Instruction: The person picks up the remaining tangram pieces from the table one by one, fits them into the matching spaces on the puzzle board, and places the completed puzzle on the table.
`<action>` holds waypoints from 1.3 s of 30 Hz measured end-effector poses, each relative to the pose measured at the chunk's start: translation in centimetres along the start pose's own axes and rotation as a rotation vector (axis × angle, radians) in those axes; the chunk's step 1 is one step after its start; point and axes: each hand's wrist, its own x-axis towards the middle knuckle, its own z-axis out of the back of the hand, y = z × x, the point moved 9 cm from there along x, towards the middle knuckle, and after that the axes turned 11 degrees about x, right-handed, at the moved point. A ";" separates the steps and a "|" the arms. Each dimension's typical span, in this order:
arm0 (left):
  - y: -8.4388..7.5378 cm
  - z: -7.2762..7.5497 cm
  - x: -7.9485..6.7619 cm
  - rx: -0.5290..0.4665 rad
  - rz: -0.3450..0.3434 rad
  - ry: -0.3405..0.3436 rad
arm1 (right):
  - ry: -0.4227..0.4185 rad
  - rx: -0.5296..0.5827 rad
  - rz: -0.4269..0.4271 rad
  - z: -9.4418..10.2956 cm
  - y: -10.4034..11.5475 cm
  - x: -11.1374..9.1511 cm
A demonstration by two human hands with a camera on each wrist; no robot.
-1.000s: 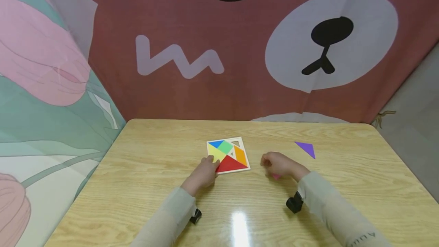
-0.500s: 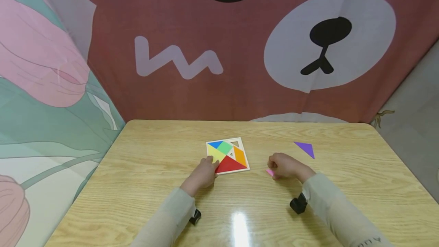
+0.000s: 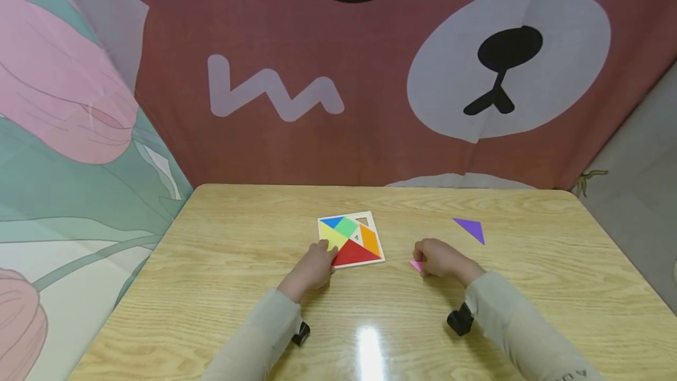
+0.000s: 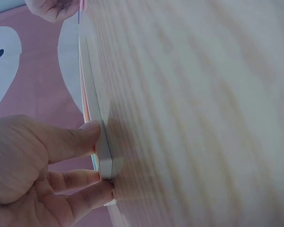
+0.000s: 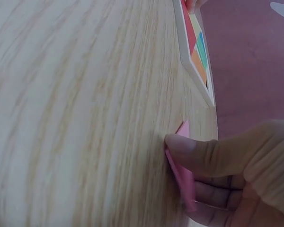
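A square tangram board (image 3: 367,214) with a white frame lies on the table, holding a red triangle (image 3: 355,254), a yellow triangle (image 3: 329,236), and blue, green and orange pieces. Two triangular recesses near its right side show bare. My left hand (image 3: 314,266) grips the board's near left corner; the thumb presses on the rim while fingers curl at the side, as the left wrist view shows. To the board's right, my right hand (image 3: 443,258) pinches a small pink triangle (image 5: 185,182), tilted close over the tabletop, thumb on its face and fingers behind.
A purple triangle (image 3: 472,229) lies flat beyond my right hand. The wooden table (image 3: 238,222) ends at a hanging cloth (image 3: 370,134) with a bear print. A floral cloth (image 3: 69,134) hangs along the left.
My right hand has shifted slightly right, away from the board, and more of the pink triangle shows past its fingers. The left hand and board stay in place.
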 end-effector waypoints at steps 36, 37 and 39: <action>0.2 -0.4 0.2 0.008 0.012 0.026 | -0.083 0.186 0.043 0.4 1.0 0.9; 0.2 -0.4 0.2 0.010 0.014 0.026 | -0.086 0.196 0.027 0.4 1.0 1.0; 0.3 -0.5 0.2 0.008 0.017 0.026 | -0.100 0.209 0.007 0.4 1.0 1.0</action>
